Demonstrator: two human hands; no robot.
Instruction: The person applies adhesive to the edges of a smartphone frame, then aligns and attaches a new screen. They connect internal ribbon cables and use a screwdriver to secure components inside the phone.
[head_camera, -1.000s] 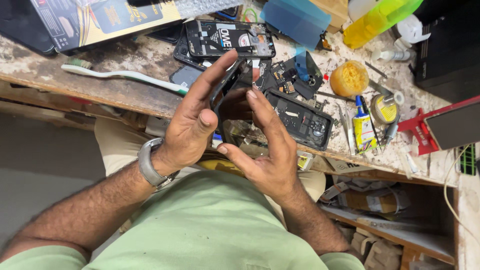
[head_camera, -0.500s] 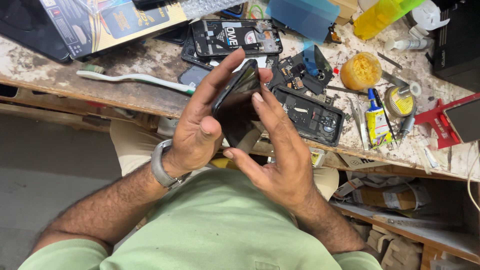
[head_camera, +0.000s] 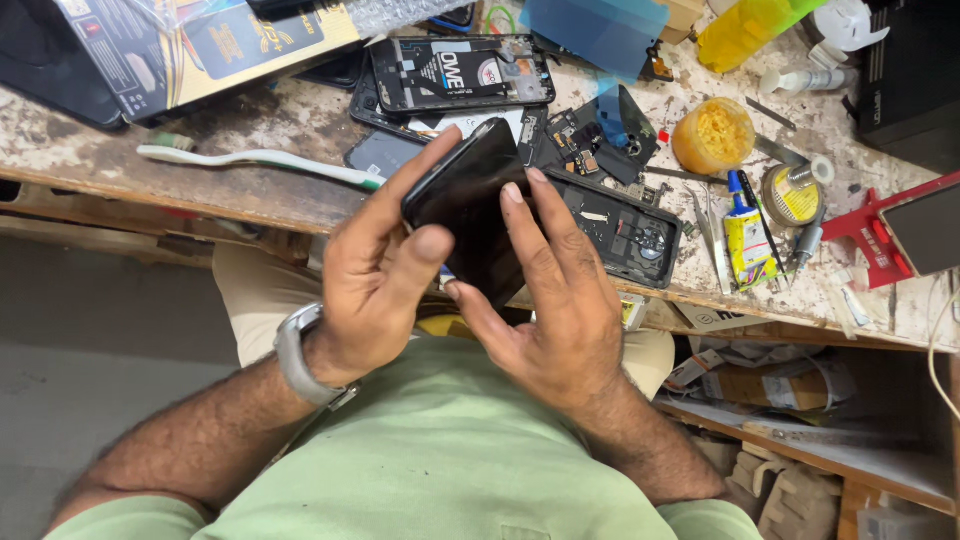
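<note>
The grip is two-handed: the left hand (head_camera: 375, 275) wraps the black phone (head_camera: 470, 215) with its thumb across the face, and the right hand (head_camera: 555, 300) lays flat fingers along its edge — held just above the tabletop (head_camera: 250, 125). A slip could drop it onto the opened phone frame (head_camera: 620, 225) — or twisting could crack the panel.

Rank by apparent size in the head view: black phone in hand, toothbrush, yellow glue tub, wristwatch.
1. black phone, though nearest the camera
2. toothbrush, longer but thin
3-4. yellow glue tub and wristwatch: look alike
</note>
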